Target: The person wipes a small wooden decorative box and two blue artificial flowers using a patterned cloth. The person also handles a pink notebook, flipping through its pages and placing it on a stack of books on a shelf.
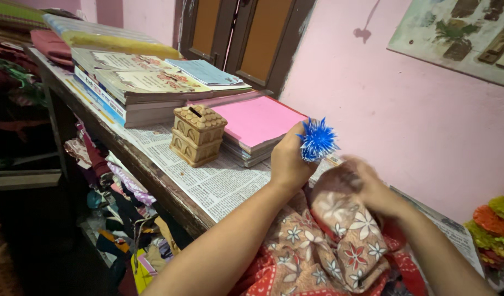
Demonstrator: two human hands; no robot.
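Fingers of left hand clamped on blue spiky pompom, right hand blurred, gripping floral cloth

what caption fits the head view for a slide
Left hand holds a spiky blue pom-pom while right hand grips floral cloth beside a shelf.

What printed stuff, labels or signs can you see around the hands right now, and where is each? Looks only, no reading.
Newspaper sheets: spread flat over the shelf, grey print on white.
Book stack: far left on the shelf, pale printed covers, blue and white spines.
Pink-covered pad stack: beside the wooden house-shaped money box.
Wall poster: upper right, pale with brown and green shapes.
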